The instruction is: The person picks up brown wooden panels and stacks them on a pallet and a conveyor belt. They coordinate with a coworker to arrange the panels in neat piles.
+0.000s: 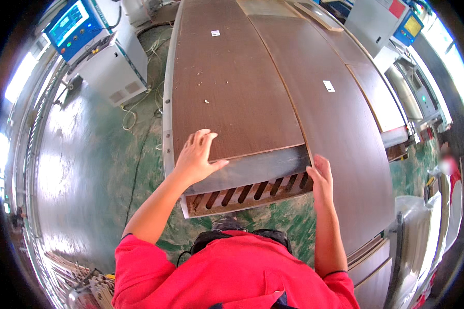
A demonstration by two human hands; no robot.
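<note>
My left hand (195,158) is at the near left corner of a wide brown board (237,87). Its fingers are spread over the board's near edge, with the thumb apart and nothing in the grasp. My right hand (321,180) is beside the near edge of the long brown panel (358,172), close to the first board's near right corner. Its fingers point up with the thumb apart; whether it touches the panel I cannot tell. Both boards lie flat on a machine table, whose bare grey metal edge (247,172) shows between my hands.
A slotted dusty ledge (252,196) runs below the table edge. White labels (329,86) and small chips dot the boards. At the far left stands a control cabinet (113,72) with a blue screen panel; cables (131,116) trail on the floor. Stacked panels (371,273) stand at lower right.
</note>
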